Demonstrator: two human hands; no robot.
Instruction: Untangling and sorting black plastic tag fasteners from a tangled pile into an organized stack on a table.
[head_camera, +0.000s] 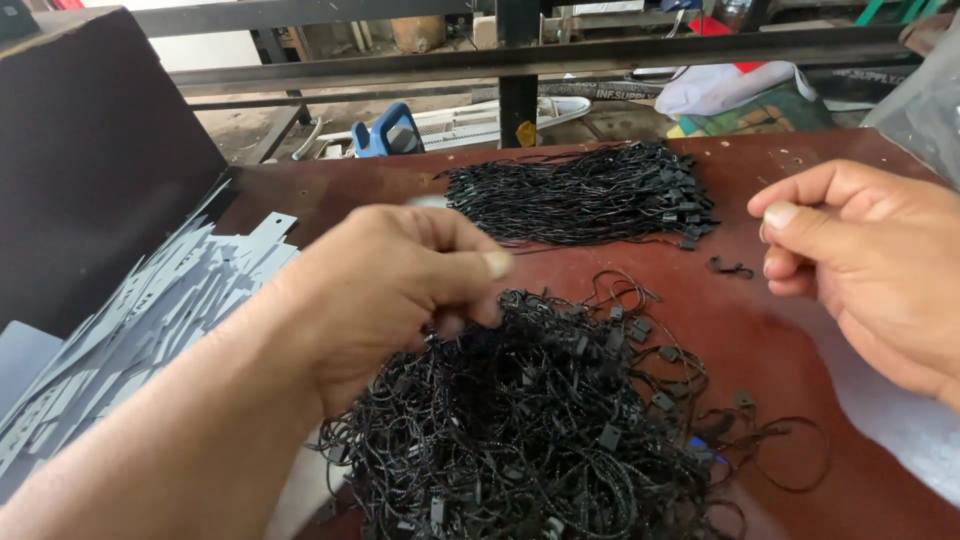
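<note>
Two piles of black string loops lie on the dark red table (800, 330): a loose, tangled pile (520, 430) right under the left hand (390, 290), whose fingers are pinched together on a few strands at its top, and a neater bundle (590, 195) just beyond both hands. The right hand (870, 260) hovers to the side with thumb pressed to forefinger, holding nothing I can make out, and one stray loop (730, 267) lies just beside it. Judging by the large tangled pile, most strings remain unsorted, and the grey card tags (130, 320) left of the left hand lie unstrung.
</note>
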